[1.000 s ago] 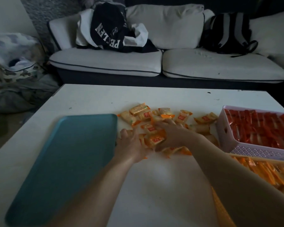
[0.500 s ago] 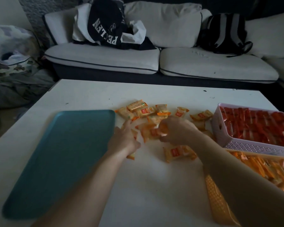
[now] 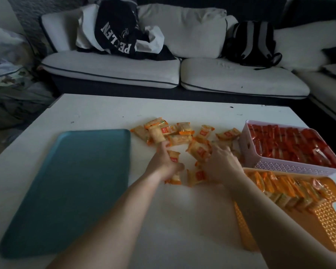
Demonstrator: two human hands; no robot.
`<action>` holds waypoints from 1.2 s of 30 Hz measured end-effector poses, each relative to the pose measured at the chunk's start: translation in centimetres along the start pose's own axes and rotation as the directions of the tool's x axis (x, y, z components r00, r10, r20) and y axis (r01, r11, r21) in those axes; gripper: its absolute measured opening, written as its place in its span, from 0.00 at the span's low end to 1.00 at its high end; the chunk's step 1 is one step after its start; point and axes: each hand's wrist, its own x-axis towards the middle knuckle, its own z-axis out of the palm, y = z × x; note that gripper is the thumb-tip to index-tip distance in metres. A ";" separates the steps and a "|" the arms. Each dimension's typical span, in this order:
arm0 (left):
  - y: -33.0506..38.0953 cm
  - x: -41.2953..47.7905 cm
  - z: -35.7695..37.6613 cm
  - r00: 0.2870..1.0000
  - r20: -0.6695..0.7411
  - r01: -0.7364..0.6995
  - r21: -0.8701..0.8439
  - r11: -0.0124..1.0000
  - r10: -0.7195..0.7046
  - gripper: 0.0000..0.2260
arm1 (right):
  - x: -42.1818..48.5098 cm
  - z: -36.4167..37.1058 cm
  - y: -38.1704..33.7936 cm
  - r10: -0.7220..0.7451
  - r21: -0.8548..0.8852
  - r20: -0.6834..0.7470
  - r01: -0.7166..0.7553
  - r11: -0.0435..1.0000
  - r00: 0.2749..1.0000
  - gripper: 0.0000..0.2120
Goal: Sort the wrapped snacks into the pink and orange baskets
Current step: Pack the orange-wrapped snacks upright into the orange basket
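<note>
On the table point(image 3: 182, 220), a pile point(image 3: 184, 133) of orange-wrapped snacks is spread between the tray point(image 3: 66, 191) and the pink basket point(image 3: 291, 166). A snack point(image 3: 157, 135) is pinched upright at the fingertips of the left hand point(image 3: 164, 162), beyond the knuckles. Another seems to be tucked under its thumb, though the dim view leaves that unsure. The right hand point(image 3: 221, 164) is curled over a second snack point(image 3: 199, 150) just left of its fingers; whether it is gripped cannot be told. The pink basket is filled with red packs, the orange basket point(image 3: 328, 216) with orange ones.
</note>
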 end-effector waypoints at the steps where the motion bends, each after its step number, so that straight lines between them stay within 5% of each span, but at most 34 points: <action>1: 0.3 -0.3 0.6 0.999 0.026 0.046 -0.048 0.998 -0.045 0.41 | -0.1 0.4 0.0 0.028 -0.001 0.053 -0.028 1.000 0.998 0.29; 9: 1.2 -2.4 4.0 0.934 0.112 0.352 -0.444 0.824 -0.338 0.41 | -2.2 0.2 -1.0 -0.008 0.145 0.305 -0.038 0.989 0.952 0.28; 13: 0.6 -4.0 3.3 0.927 0.121 0.355 -0.584 0.730 -0.354 0.36 | -2.8 1.4 -1.1 -0.031 0.353 0.340 -0.097 0.931 0.940 0.22; 15: 0.4 -4.7 3.1 0.925 0.086 0.339 -0.627 0.701 -0.370 0.34 | -3.8 1.8 -1.4 -0.003 0.549 0.379 -0.222 0.806 0.925 0.21; 21: 0.6 -7.2 2.5 0.932 0.043 0.295 -0.667 0.684 -0.361 0.23 | -6.6 1.5 -1.4 0.041 0.629 0.475 -0.371 0.683 0.879 0.13; 26: 3.3 -9.6 2.9 0.974 -0.033 0.158 -0.605 0.781 -0.222 0.16 | -8.4 -0.2 -0.8 -0.053 0.702 0.224 -0.123 0.702 0.973 0.13; 30: 7.2 -12.1 4.9 0.988 -0.144 -0.058 -0.650 0.757 -0.049 0.22 | -10.8 -5.0 1.6 -0.125 0.665 -0.046 0.124 0.737 0.991 0.19; 36: 13.1 -15.0 13.2 0.969 -0.183 -0.246 -0.611 0.752 0.168 0.28 | -13.1 -10.3 11.1 -0.054 0.672 -0.211 0.184 0.717 0.976 0.14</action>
